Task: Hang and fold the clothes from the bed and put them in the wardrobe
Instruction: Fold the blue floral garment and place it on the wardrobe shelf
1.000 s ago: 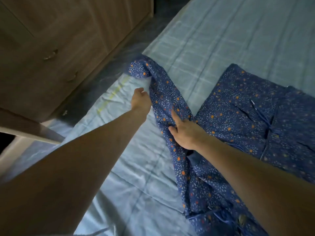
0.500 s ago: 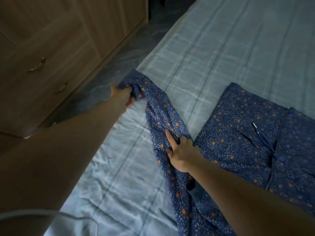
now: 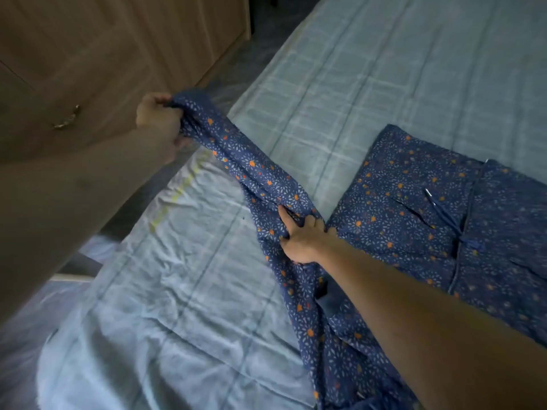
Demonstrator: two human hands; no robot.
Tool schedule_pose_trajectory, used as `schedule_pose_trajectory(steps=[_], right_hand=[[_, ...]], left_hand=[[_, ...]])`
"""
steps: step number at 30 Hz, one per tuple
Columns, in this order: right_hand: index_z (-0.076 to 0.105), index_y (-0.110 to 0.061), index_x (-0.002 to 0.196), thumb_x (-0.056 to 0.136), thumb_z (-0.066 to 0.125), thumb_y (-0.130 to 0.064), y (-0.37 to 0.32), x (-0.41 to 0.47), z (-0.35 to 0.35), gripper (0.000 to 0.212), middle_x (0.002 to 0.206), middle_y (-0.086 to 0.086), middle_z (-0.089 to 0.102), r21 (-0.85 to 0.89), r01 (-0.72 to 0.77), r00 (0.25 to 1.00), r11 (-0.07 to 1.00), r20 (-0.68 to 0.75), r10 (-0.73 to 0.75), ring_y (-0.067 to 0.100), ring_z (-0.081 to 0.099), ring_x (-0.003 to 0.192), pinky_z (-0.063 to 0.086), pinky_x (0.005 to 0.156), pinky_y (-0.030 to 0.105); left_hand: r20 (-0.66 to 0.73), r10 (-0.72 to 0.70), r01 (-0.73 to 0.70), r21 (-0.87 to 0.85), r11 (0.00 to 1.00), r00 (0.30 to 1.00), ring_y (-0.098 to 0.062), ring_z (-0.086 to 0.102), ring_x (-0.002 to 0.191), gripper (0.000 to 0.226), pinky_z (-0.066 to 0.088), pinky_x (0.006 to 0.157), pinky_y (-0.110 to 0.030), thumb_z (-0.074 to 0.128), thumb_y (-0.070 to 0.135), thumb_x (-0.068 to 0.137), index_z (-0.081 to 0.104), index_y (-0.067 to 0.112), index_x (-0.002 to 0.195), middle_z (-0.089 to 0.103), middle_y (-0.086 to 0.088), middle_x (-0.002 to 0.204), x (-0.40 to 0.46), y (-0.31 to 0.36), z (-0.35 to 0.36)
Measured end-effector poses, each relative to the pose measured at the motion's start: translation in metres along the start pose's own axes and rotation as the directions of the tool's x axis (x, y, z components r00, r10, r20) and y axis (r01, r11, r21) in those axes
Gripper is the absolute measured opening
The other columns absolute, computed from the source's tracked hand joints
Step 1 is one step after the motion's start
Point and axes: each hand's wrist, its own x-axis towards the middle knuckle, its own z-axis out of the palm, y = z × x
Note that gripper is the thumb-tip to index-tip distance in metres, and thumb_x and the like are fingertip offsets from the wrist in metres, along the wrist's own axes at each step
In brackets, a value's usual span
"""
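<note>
Garment [image 3: 414,220] stretches between gripping left hand [image 3: 157,116] and right hand [image 3: 299,238].

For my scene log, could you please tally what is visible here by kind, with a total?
Hands: 2, the left hand and the right hand, both gripping the garment
Blue floral garment: 1
Bed with pale checked sheet: 1
Wooden wardrobe: 1
Metal handle on the wardrobe: 1
Total: 6
</note>
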Motion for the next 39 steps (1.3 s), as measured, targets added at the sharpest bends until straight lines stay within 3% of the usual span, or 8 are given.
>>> schedule_pose_trajectory(steps=[5, 11, 17, 19, 25, 30, 35, 39], right_hand=[[0.050, -0.020, 0.136, 0.100, 0.040, -0.038, 0.019, -0.051, -0.033, 0.042, 0.136, 0.015, 0.054, 0.423, 0.244, 0.969, 0.873, -0.134, -0.206, 0.031, 0.054, 0.121, 0.044, 0.100, 0.038], [0.062, -0.013, 0.118, 0.087, 0.044, -0.066, 0.062, -0.161, -0.101, 0.064, 0.104, 0.011, 0.070, 0.972, 0.209, 0.956, -0.110, -0.227, -0.186, 0.025, 0.070, 0.094, 0.057, 0.080, 0.045], [0.066, -0.014, 0.102, 0.093, 0.061, -0.024, 0.117, -0.229, -0.073, 0.014, 0.084, 0.003, 0.071, 0.981, 0.182, 0.983, 0.070, -0.179, -0.053, 0.015, 0.070, 0.072, 0.060, 0.064, 0.038], [0.062, -0.015, 0.105, 0.095, 0.059, -0.018, 0.142, -0.241, -0.052, 0.011, 0.097, 0.005, 0.069, 0.990, 0.122, 0.992, 0.066, -0.124, 0.035, 0.018, 0.068, 0.080, 0.059, 0.059, 0.034], [0.056, -0.021, 0.101, 0.095, 0.059, -0.020, 0.216, -0.293, 0.003, 0.008, 0.091, 0.003, 0.047, 0.999, -0.004, 0.997, -0.053, 0.008, 0.079, 0.017, 0.048, 0.075, 0.053, 0.052, 0.026], [0.057, -0.015, 0.095, 0.092, 0.059, -0.017, 0.269, -0.328, 0.040, 0.004, 0.070, 0.000, 0.057, 0.979, -0.014, 0.995, -0.202, 0.033, 0.093, 0.010, 0.058, 0.055, 0.052, 0.044, 0.024], [0.057, -0.009, 0.098, 0.098, 0.055, -0.016, 0.313, -0.318, 0.099, 0.007, 0.077, 0.010, 0.067, 0.983, -0.170, 0.895, 0.063, 0.127, 0.427, 0.016, 0.069, 0.062, 0.048, 0.043, 0.023], [0.048, -0.005, 0.107, 0.096, 0.055, -0.014, 0.328, -0.284, 0.151, 0.016, 0.087, 0.019, 0.063, 0.956, -0.215, 0.776, 0.201, 0.042, 0.629, 0.029, 0.063, 0.065, 0.052, 0.050, 0.034]], left_hand=[[0.070, 0.525, -0.525, -0.017, 0.851, 0.848, 0.002, 0.057, 0.076, 0.037, 0.047, 0.074, -0.018, 0.057, -0.008, 0.070, 0.048, 0.010, 0.101, 0.058, 0.004, 0.087, -0.077, 0.054, 0.026], [0.511, 0.649, -0.718, -0.085, 0.690, 0.564, -0.004, 0.059, 0.073, 0.053, 0.043, 0.065, -0.019, 0.058, -0.010, 0.068, 0.045, 0.011, 0.116, 0.066, 0.020, 0.085, -0.231, 0.061, 0.069], [0.833, 0.551, -0.978, -0.153, 0.142, -0.050, -0.028, 0.052, 0.108, 0.046, 0.040, 0.096, -0.034, 0.065, -0.001, 0.078, 0.050, 0.011, 0.119, 0.055, -0.011, 0.119, -0.332, -0.009, 0.067], [0.804, 0.595, -0.998, -0.037, 0.057, 0.004, -0.031, 0.051, 0.103, 0.046, 0.042, 0.086, -0.043, 0.070, 0.005, 0.074, 0.044, 0.016, 0.111, 0.049, -0.010, 0.118, -0.337, -0.042, 0.061], [0.722, 0.461, -0.850, 0.499, 0.170, 0.516, -0.031, 0.038, 0.117, 0.077, 0.028, 0.092, -0.044, 0.075, 0.027, 0.055, 0.039, 0.018, 0.123, 0.038, -0.012, 0.128, -0.316, -0.100, 0.050], [0.894, 0.262, -0.908, 0.402, -0.115, 0.363, -0.034, 0.050, 0.098, 0.072, 0.041, 0.075, -0.043, 0.081, 0.013, 0.056, 0.047, 0.024, 0.118, 0.049, -0.006, 0.115, -0.319, -0.114, 0.072], [0.982, 0.024, -0.939, 0.187, -0.288, 0.188, -0.039, 0.052, 0.094, 0.078, 0.053, 0.066, -0.044, 0.081, 0.006, 0.056, 0.049, 0.025, 0.124, 0.051, -0.014, 0.111, -0.321, -0.129, 0.083], [0.938, -0.249, -0.936, 0.158, -0.315, 0.243, -0.031, 0.051, 0.106, 0.068, 0.054, 0.068, -0.040, 0.067, 0.035, 0.075, 0.042, 0.031, 0.139, 0.049, -0.005, 0.124, -0.343, -0.145, 0.086]])
